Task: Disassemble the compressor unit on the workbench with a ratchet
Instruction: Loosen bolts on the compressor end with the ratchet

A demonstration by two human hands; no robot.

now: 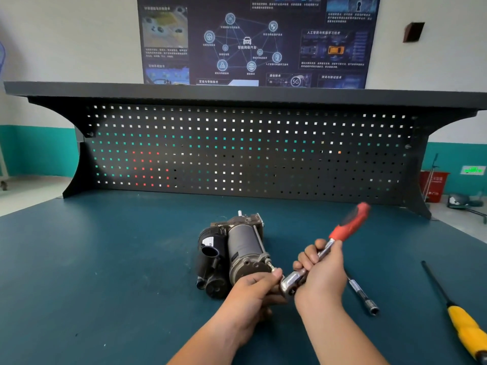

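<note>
Gripping the ratchet [349,222] by its steel shank, the right hand [320,275] tilts the red handle up and away. The left hand [253,293] curls round the ratchet's head at the near end of the compressor unit [242,248], which lies on the teal desk [118,259]. An extension bar [362,296] and a yellow-handled screwdriver [466,330] lie to the right.

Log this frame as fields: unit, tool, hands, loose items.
unit: compressor, lying on its side on the bench
tool: ratchet, red handle tilted up and away, head at the compressor's near end
left hand: grips at the ratchet head
right hand: grips the ratchet's metal shank
loose: extension bar and yellow-handled tool, on the bench right of the hands
</note>
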